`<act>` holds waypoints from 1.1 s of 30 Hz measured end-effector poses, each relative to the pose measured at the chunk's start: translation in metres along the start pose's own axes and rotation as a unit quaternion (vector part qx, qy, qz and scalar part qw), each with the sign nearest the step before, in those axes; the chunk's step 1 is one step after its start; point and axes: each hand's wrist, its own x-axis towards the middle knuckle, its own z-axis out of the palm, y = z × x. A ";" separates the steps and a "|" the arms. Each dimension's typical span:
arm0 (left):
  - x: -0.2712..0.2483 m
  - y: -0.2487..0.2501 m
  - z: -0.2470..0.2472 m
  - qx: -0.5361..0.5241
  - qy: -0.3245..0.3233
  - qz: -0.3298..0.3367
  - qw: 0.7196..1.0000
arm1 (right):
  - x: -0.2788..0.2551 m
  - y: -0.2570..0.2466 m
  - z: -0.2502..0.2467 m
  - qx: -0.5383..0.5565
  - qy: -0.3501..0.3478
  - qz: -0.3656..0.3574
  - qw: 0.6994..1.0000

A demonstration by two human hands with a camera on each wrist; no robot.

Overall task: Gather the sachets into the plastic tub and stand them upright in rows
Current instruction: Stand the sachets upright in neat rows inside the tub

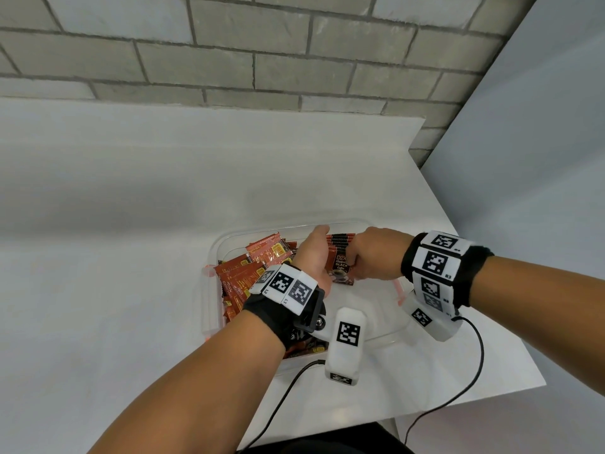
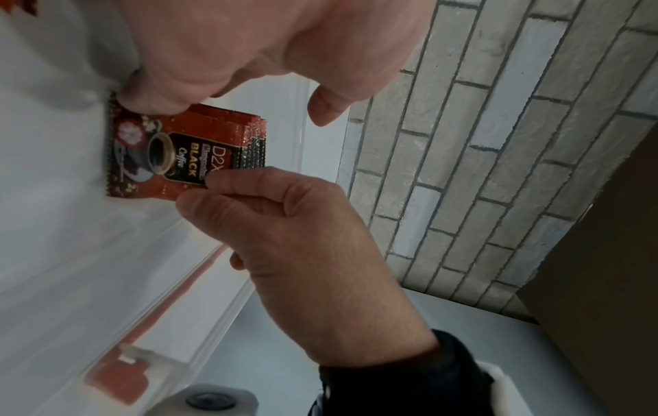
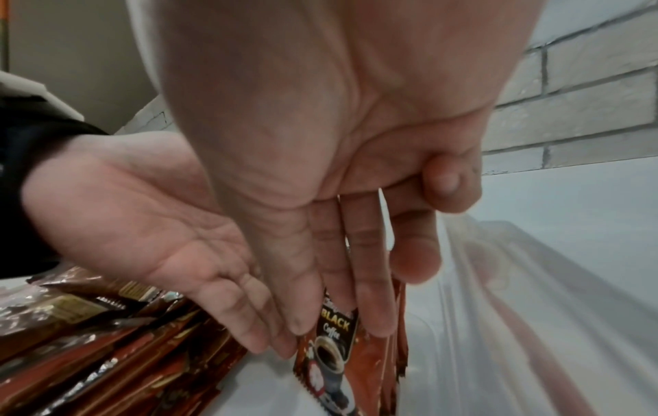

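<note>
In the head view, a clear plastic tub (image 1: 212, 257) stood on the white worktop (image 1: 131, 224), with loose sachets (image 1: 242, 273) heaped in its left half. Both hands met over an upright stack of coffee sachets (image 1: 340, 257) at the far side of the tub. In the left wrist view, the right hand (image 2: 295, 225) pinched the front of the stack (image 2: 170, 157). In the right wrist view, the left hand (image 3: 149, 225) lay flat with straight fingers against the stack's left side (image 3: 331, 351); its grip was released.
</note>
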 end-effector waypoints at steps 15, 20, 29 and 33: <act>0.001 -0.002 -0.001 -0.003 -0.004 0.003 1.000 | -0.004 -0.017 0.006 -0.198 -0.128 -0.033 0.971; 0.000 -0.004 -0.001 -0.009 -0.010 0.012 1.000 | -0.005 -0.017 0.005 -0.181 -0.118 -0.022 0.976; -0.002 -0.005 -0.006 -0.009 -0.003 0.010 1.000 | -0.001 -0.017 0.011 -0.180 -0.109 -0.015 0.977; -0.001 -0.005 -0.007 -0.006 0.003 0.015 1.000 | -0.004 -0.017 0.009 -0.172 -0.105 -0.018 0.979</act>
